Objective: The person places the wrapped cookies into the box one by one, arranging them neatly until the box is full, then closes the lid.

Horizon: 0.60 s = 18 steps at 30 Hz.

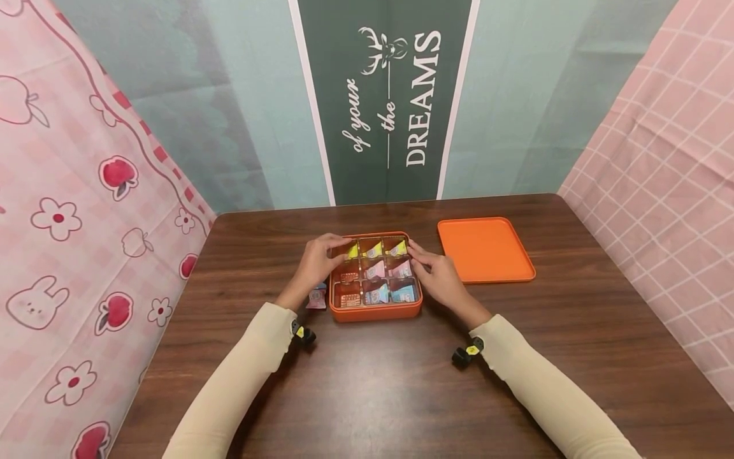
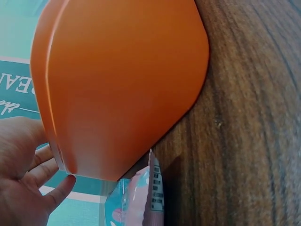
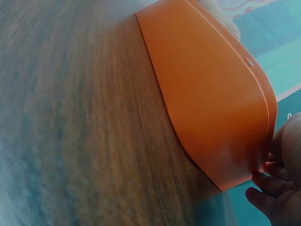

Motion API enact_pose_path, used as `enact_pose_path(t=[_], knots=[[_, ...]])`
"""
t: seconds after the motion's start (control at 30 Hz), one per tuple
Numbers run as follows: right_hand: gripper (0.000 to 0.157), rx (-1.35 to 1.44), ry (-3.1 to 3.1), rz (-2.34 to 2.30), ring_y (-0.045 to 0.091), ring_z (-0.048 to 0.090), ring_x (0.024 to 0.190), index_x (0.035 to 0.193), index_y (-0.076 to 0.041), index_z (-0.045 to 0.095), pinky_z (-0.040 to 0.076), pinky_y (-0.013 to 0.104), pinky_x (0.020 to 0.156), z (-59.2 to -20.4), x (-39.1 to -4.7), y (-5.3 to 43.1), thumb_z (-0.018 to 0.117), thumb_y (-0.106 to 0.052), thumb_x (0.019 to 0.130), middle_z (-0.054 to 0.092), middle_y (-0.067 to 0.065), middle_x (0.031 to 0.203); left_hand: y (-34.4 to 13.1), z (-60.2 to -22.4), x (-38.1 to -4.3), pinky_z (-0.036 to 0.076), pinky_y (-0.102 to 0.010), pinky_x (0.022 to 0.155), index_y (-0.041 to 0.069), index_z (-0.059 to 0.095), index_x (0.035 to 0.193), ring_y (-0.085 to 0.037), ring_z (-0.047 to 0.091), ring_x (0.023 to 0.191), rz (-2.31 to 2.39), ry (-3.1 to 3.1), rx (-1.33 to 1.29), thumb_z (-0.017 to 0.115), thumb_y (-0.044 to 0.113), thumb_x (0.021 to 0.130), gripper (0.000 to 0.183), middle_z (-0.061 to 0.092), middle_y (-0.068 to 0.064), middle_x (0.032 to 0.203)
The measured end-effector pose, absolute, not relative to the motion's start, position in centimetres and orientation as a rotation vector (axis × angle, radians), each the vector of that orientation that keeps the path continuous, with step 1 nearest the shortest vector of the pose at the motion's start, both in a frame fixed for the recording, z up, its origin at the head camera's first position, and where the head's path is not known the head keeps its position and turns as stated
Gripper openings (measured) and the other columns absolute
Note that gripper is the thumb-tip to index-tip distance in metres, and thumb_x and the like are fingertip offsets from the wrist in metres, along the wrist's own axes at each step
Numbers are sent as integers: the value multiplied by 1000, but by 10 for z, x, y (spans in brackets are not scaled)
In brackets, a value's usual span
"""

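Note:
An orange box (image 1: 375,312) with a grid of compartments sits on the table. Yellow candy packets lie along its back row, pink ones (image 1: 375,269) in the middle, blue ones (image 1: 376,294) in front. At the back left compartment, my left hand (image 1: 316,258) pinches a yellow candy packet (image 1: 352,250) between thumb and forefinger; its other fingers stay outside the box wall. My right hand (image 1: 438,274) rests its fingers on the right rim, near the back corner. Pink and blue candy packets (image 1: 316,298) lie left of the box, partly under the left wrist.
An orange lid (image 1: 487,250) lies flat on the wooden table (image 1: 378,389), right of the box. Printed cloths hang behind the table and along both sides. Two front compartments of the left column show their ribbed bottoms.

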State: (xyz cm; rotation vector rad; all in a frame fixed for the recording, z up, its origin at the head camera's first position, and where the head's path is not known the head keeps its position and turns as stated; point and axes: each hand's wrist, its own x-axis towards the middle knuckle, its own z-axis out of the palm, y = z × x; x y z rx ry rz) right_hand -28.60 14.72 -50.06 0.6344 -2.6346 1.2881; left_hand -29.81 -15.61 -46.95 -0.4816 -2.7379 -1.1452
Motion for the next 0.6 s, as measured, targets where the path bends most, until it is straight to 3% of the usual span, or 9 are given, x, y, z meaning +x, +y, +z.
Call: enact_pose_path(t=[0.23, 0.3, 0.43, 0.6], knots=[[39, 631, -2634, 1280, 29, 52, 134, 139, -5, 60, 49, 48, 104, -501, -286, 146, 62, -17, 102, 53, -1, 148, -157, -471, -298, 55, -44, 94, 8, 72, 128, -31, 64, 113, -1148, -2733, -490, 75, 5, 91, 37, 68, -14, 122], [39, 628, -2636, 1284, 30, 56, 130, 140, -5, 60, 56, 47, 94, -501, -286, 146, 62, -17, 102, 53, -2, 148, -157, -471, -298, 56, -44, 93, 8, 72, 128, -32, 64, 112, -1165, -2734, -483, 75, 4, 91, 37, 68, -14, 123], [39, 623, -2636, 1278, 31, 59, 127, 139, -5, 60, 58, 45, 86, -501, -286, 145, 62, -17, 102, 53, -1, 148, -158, -471, -297, 56, -44, 91, 10, 71, 129, -35, 63, 113, -1206, -2741, -458, 75, 5, 92, 38, 68, -13, 124], [39, 630, -2631, 1277, 30, 55, 132, 139, -3, 60, 56, 47, 94, -499, -285, 145, 62, -15, 102, 54, 2, 148, -159, -471, -296, 57, -42, 88, 13, 71, 130, -32, 63, 113, -1217, -2740, -451, 75, 8, 93, 38, 68, -11, 125]])
